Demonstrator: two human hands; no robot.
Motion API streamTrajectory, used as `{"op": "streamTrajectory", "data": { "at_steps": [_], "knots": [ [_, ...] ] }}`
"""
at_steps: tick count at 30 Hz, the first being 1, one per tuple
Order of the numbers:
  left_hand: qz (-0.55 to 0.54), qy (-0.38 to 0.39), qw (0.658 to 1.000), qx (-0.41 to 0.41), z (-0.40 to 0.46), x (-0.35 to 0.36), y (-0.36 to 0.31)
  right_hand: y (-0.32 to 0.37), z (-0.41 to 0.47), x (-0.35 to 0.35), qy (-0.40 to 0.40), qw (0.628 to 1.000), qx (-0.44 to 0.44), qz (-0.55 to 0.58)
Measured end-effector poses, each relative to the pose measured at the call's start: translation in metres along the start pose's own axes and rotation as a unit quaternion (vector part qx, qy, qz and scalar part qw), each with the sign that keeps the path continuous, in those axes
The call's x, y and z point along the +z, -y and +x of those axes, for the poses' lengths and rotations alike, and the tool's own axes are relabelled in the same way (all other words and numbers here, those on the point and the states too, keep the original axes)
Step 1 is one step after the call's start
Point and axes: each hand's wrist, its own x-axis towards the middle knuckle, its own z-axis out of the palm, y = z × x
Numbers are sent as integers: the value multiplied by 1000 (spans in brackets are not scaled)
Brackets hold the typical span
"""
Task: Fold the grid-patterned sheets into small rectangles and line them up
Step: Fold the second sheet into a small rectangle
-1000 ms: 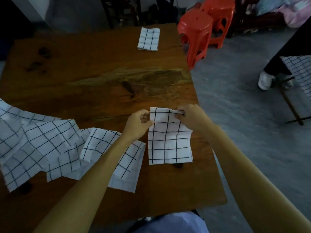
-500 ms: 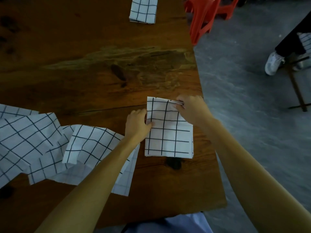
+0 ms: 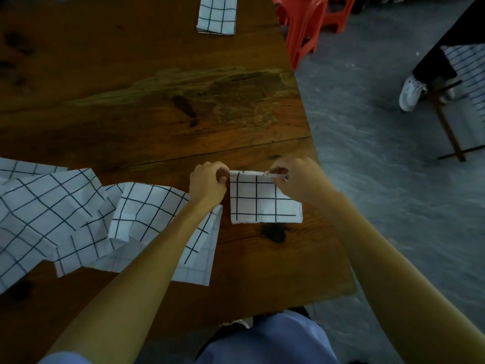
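Dim room, grey concrete floor (image 3: 393, 179) on the right, and a worn wooden desk (image 3: 157, 106) taking up most of our head view. Near the right edge of the desk sits the sheet we're folding (image 3: 262, 200), already down to a small rectangle lying flat. Our left hand (image 3: 207, 179) pinches its far-left corner with curled fingers, and our right hand (image 3: 294, 177) pinches the far-right corner the same way, so the far edge is lifted slightly off the wood between them. Both forearms reach straight out from near us, roughly parallel, wrists low over the desk.

What could go wrong, we reckon: if one hand pulls harder, the layers slide and the edges stop matching, so the rectangle comes out skewed. It's also close to the desk's right edge, so a careless tug could drag it off.

Left of it lies a loose pile of unfolded sheets (image 3: 65, 214), partly under our left arm. One finished rectangle (image 3: 216, 14) sits well apart at the far side, near the orange stools (image 3: 304, 27).
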Motion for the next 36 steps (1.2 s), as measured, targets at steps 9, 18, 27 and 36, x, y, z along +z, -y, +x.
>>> {"op": "streamTrajectory", "data": {
  "at_steps": [9,18,27,36],
  "knots": [
    [-54,-28,998,33,-23,6,-1,1,-42,31,190,977,87,-49],
    [187,119,967,128,-42,41,-1,7,-26,71,76,996,48,-26],
    [155,64,981,102,-37,41,-1,-10,-27,94,59,996,17,-61],
    [153,12,983,98,-19,39,-8,-12,-23,106,21,999,9,-39]
  ]
}}
